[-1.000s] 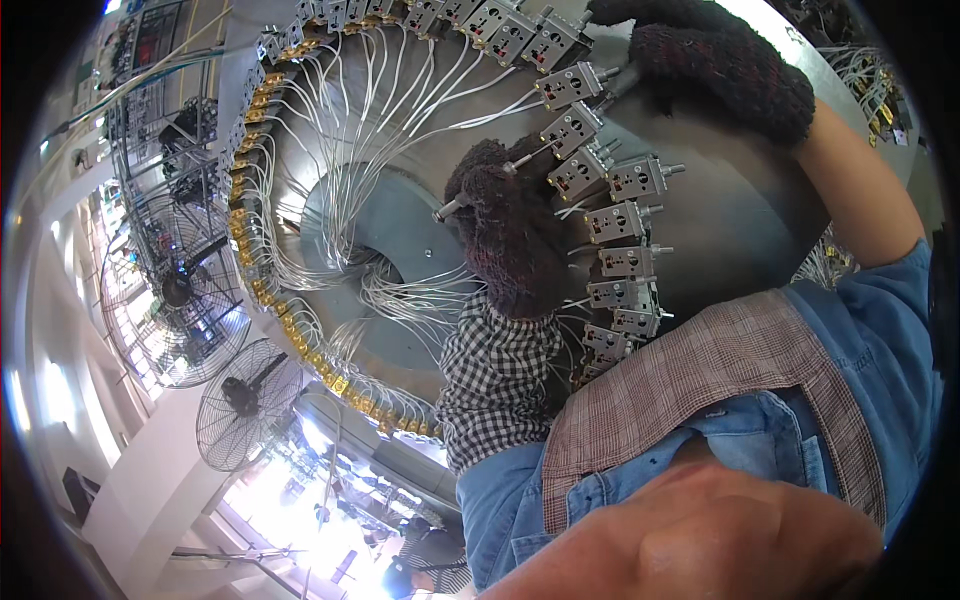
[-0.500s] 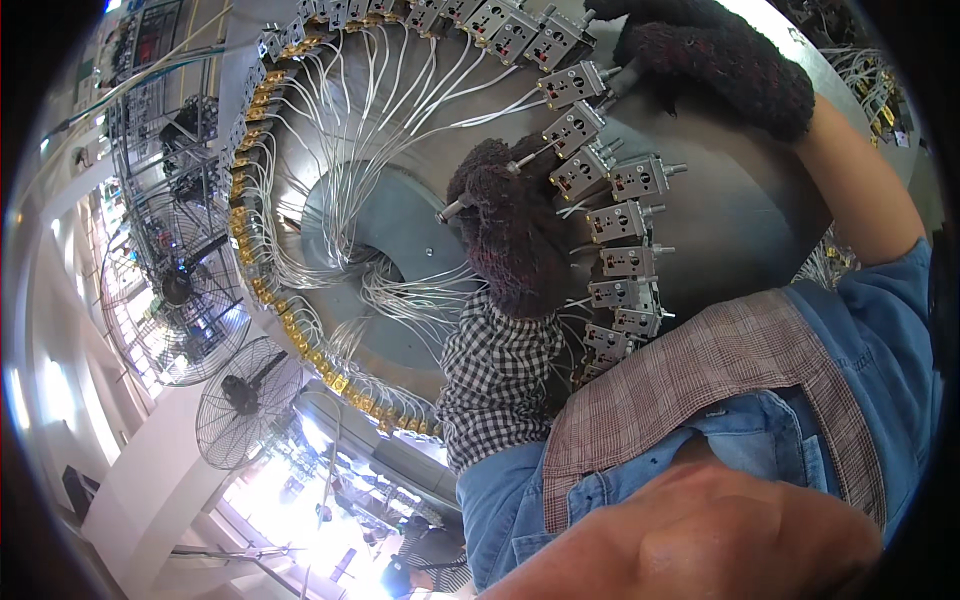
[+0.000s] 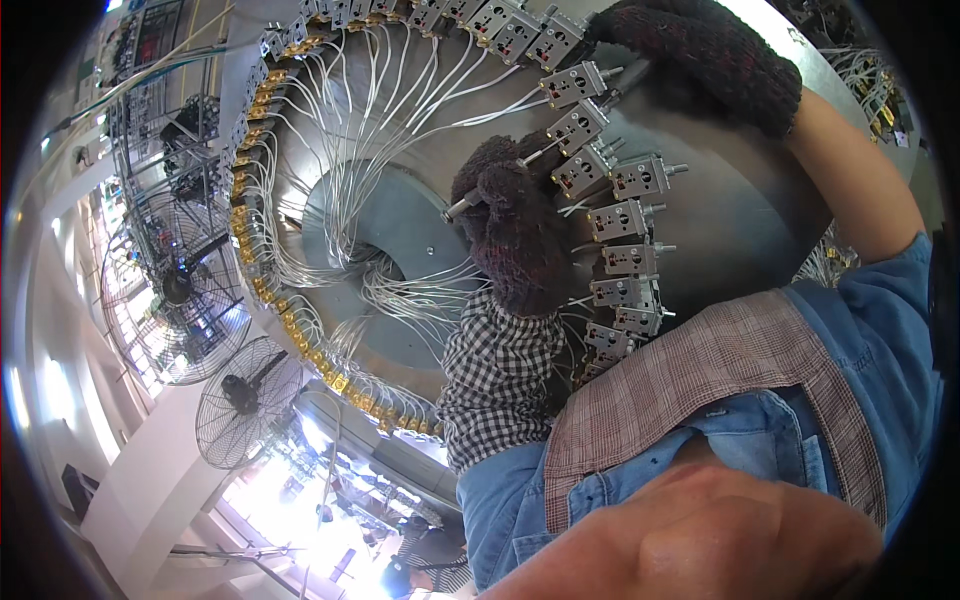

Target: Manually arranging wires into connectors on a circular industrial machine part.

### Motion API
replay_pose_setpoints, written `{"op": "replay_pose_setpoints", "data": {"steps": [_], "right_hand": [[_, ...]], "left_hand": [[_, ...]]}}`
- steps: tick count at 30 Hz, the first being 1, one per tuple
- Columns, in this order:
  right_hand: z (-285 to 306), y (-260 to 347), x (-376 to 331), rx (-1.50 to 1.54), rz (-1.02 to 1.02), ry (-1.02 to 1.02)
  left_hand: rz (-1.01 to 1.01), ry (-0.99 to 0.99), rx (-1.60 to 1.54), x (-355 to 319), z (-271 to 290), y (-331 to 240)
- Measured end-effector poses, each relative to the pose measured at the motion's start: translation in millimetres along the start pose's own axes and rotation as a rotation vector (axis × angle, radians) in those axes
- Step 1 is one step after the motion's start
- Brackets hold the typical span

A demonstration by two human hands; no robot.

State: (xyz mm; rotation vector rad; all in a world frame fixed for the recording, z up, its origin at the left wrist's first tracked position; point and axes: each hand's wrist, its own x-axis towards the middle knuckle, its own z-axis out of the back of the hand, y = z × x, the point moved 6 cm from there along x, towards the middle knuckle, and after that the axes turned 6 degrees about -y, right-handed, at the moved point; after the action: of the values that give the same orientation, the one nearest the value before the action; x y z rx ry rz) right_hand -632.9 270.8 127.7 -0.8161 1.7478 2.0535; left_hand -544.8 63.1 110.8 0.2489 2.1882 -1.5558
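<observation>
My left hand (image 3: 515, 235), in a dark knitted glove, is closed round a slim metal screwdriver (image 3: 462, 208). Its handle end sticks out on the left of the fist, and its thin shaft (image 3: 540, 154) runs up to the side of a silver metal block (image 3: 577, 125). My right hand (image 3: 700, 55), gloved alike, is curled above that block. From under the glove comes a grey cylindrical tool (image 3: 628, 76), slanting down to the stud end of the same block. The right fingertips are partly hidden, near a neighbouring silver block (image 3: 574, 84).
Both hands work over a large round metal plate (image 3: 740, 200). Silver blocks with studs and brass-coloured terminals (image 3: 300, 330) line a ring on it. White wires (image 3: 350, 215) fan out from its centre. Two fans (image 3: 240, 395) stand at the left. A plaid apron (image 3: 690, 370) is close below.
My right hand has shifted up and left round the grey tool, uncovering more of it. My left fist has rolled slightly with the screwdriver, which stays at the same block.
</observation>
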Motion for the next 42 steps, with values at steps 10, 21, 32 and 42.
{"op": "replay_pose_setpoints", "data": {"steps": [10, 21, 32, 42], "right_hand": [[-1.9, -11.3, 1.6, 0.333, 0.018, 0.058], [3.4, -12.7, -4.4, 0.273, 0.074, 0.089], [9.9, -12.2, -38.3, 0.198, 0.186, 0.075], [-8.9, -30.9, -29.5, 0.25, 0.338, 0.089]], "left_hand": [[-0.067, 0.045, -0.262, 1.5, -3.2, 3.5], [-0.051, 0.026, -0.261, -1.3, -6.2, 1.8], [-0.124, -0.087, -0.341, -26.0, 24.3, -5.2], [-0.005, -0.01, -0.27, -27.5, 26.1, 13.3]]}}
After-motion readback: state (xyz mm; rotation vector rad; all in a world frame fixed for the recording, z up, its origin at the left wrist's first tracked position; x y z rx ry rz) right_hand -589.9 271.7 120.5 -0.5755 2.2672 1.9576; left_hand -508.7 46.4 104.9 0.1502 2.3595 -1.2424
